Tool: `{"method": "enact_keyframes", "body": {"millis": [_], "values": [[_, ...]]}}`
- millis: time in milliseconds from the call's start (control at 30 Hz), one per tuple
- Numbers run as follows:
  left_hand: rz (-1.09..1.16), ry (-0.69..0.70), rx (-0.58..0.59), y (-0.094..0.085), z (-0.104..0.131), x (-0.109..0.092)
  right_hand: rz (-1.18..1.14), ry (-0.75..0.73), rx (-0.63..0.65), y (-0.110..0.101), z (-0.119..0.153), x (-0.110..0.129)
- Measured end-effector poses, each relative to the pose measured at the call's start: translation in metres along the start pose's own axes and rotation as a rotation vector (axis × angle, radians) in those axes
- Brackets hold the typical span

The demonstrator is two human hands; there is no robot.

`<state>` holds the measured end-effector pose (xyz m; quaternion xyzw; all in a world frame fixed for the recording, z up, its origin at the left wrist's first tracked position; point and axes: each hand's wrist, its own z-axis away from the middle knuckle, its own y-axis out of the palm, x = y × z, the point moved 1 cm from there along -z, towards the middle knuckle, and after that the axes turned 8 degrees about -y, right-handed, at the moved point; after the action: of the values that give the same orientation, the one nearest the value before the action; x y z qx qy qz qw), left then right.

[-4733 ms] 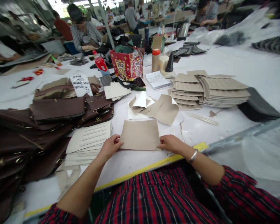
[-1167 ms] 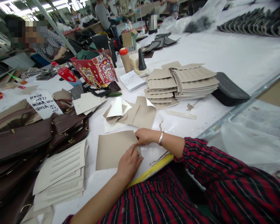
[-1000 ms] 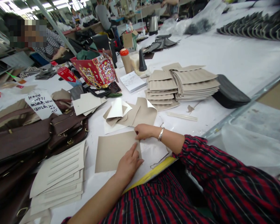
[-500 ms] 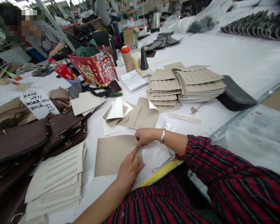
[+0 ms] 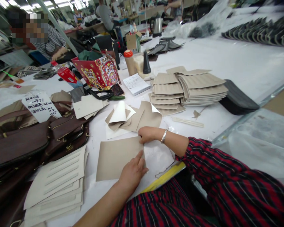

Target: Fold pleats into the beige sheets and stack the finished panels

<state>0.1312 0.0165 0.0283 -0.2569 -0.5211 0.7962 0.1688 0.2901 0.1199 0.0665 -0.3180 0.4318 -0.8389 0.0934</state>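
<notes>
A flat beige sheet, which looks like lining material, lies on the white table in front of me. My left hand rests on its right part, fingers stretched out and pressed flat, forefinger near the right edge. At the sheet's far right corner, the fingers of my right hand are curled and pinched together on the edge. Whether anything small is between them is hidden. Just beyond lie loose beige and white pieces, some of them curled over.
Stacked beige panels stand farther right, beside dark curved pieces. Brown bags and a pile of pale slotted panels lie to the left. Behind are a notepad and a red box. A co-worker sits far left.
My hands have moved slightly apart: the left forefinger has slid toward me along the right edge, away from my right hand, which stays at the far corner. The view has shifted a little.
</notes>
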Motion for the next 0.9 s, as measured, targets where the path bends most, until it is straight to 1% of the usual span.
{"method": "enact_keyframes", "body": {"millis": [67, 167, 333, 467, 600, 700, 900], "values": [[0.009, -0.007, 0.019, -0.001, -0.001, 0.001, -0.051, 0.011, 0.024, -0.004, -0.001, -0.004], [0.010, -0.016, 0.049, -0.003, -0.004, 0.002, -0.084, 0.003, 0.057, -0.004, -0.004, -0.008], [-0.007, -0.014, 0.130, -0.011, -0.011, -0.001, 0.037, -0.009, 0.005, 0.001, -0.011, -0.007], [-0.011, 0.001, 0.119, -0.016, -0.015, -0.003, 0.080, -0.010, 0.006, -0.001, -0.013, -0.004], [0.014, 0.021, 0.094, -0.018, -0.016, -0.002, -0.002, 0.061, 0.046, -0.009, -0.011, -0.004], [-0.004, 0.016, 0.106, -0.018, -0.017, -0.001, -0.028, 0.100, 0.028, -0.013, -0.010, -0.007], [-0.053, 0.014, 0.139, -0.017, -0.019, -0.004, -0.002, 0.139, 0.006, -0.012, -0.015, -0.010]]}}
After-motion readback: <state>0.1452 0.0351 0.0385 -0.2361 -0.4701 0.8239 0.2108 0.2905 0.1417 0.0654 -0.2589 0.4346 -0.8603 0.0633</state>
